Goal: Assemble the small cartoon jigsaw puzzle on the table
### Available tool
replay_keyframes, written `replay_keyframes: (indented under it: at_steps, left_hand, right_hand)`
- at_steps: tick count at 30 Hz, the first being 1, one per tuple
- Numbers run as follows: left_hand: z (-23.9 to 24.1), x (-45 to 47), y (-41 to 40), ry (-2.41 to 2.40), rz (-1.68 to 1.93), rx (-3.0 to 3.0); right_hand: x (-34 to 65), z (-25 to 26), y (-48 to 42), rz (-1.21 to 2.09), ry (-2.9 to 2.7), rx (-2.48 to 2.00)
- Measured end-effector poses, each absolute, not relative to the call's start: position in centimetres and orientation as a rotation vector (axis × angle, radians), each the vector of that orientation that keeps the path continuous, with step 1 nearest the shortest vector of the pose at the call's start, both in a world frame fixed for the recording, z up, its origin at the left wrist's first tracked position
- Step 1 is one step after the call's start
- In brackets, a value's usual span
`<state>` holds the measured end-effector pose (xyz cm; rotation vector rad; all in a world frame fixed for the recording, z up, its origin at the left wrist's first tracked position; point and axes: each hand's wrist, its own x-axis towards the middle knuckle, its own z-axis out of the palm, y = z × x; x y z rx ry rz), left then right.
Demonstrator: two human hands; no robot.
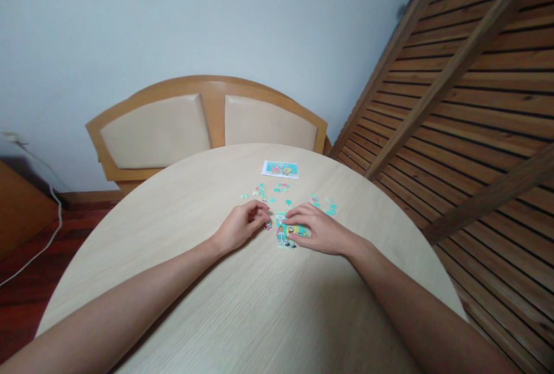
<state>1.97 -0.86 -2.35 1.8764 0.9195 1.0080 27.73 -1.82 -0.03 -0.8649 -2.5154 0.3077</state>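
Observation:
A partly joined jigsaw puzzle (pixel 282 238) with cartoon figures on a turquoise ground lies flat on the table, in the middle of the view. My right hand (pixel 320 229) rests over its right side, fingers stretched out and thumb apart, touching the puzzle and covering part of it. Just left of the puzzle is my left hand (pixel 244 224), its fingers curled and thumb drawn in to them. What its fingertips hold, if anything, is hidden. Small puzzle pieces (pixel 268 225) show right beside those fingertips.
Loose puzzle pieces (pixel 259 190) lie scattered beyond my hands, with more pieces (pixel 331 208) to the right. A picture card (pixel 280 169) lies farther back on the round table (pixel 194 305). Behind stands a padded wooden headboard (pixel 212 108); a slatted wooden frame (pixel 467 97) leans at right.

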Motion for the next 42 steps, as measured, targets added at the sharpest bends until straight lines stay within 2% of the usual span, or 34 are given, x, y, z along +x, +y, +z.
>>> replay_keyframes:
  at_steps: [11, 20, 42]
  left_hand:
    - [-1.6, 0.7, -1.0, 0.995, 0.835, 2.406]
    - [-2.3, 1.0, -0.6, 0.921, 0.832, 2.231]
    - [-1.9, 2.1, -1.1, 0.955, 0.820, 2.424]
  right_hand:
    - [27.7, -0.1, -1.8, 0.309, -2.511, -0.841]
    - [27.7, -0.3, -1.7, 0.298, -2.521, -0.850]
    - [27.4, 0.0, -1.9, 0.301, -2.515, -0.869]
